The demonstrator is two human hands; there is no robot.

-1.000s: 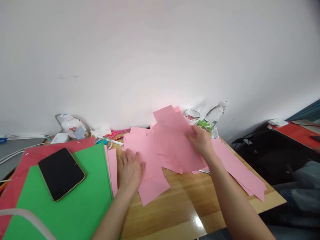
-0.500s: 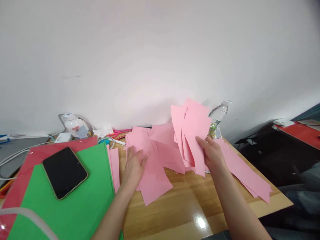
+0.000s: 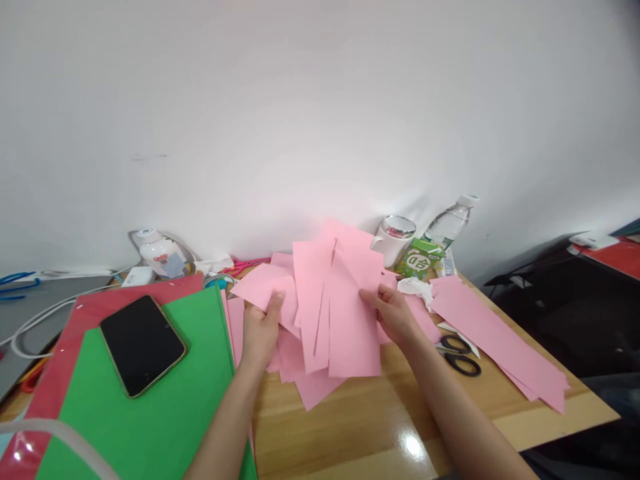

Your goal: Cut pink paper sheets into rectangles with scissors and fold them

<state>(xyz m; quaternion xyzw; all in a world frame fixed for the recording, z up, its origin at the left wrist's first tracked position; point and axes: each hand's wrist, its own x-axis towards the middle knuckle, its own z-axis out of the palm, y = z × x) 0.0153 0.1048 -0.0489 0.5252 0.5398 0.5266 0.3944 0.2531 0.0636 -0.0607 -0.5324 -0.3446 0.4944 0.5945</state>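
Several pink paper pieces stand fanned out in my right hand, which pinches them at their right edge. My left hand has its thumb on top of another pink paper piece, gripping it at the lower edge. More pink paper lies on the table beneath the held pieces, partly covered by them. On the right, long pink paper strips rest in a loose stack. Black-handled scissors lie between those strips and my right forearm, their blades mostly hidden.
Green sheets with a phone on them cover the left side, over a red sheet. Along the wall stand a white bottle, a mug, a green box and a clear bottle. Crumpled tissue lies nearby.
My right hand has brought its pink pieces left, toward the middle. My left hand, earlier resting on the pile, now holds a piece up. The mug, green box and scissors have come into view.
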